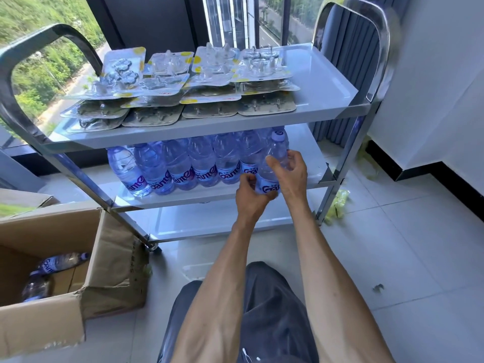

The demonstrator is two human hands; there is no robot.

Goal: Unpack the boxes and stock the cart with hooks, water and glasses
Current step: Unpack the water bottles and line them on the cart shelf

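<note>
cart (340, 111): polished steel frame, mirror-glossy; shelves smooth, satin metal. water bottles (180, 166): clear, bluish plastic, shiny, with glossy printed labels. hook packs (209, 100): clear plastic blisters on matt card backing. cardboard box (52, 318): brown, matt, creased. floor (419, 244): pale tiles, slight sheen.

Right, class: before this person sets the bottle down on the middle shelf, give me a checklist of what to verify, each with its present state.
1. Both hands grip the bottle: left hand low, right hand higher: ok.
2. Bottle cap on: ok.
3. Free space on the middle shelf right of the row of bottles: ok.
4. Bottle upright: not ok, slightly tilted.
5. Bottles left in the box: ok, some remain.
6. Glasses stocked: cannot tell.
</note>
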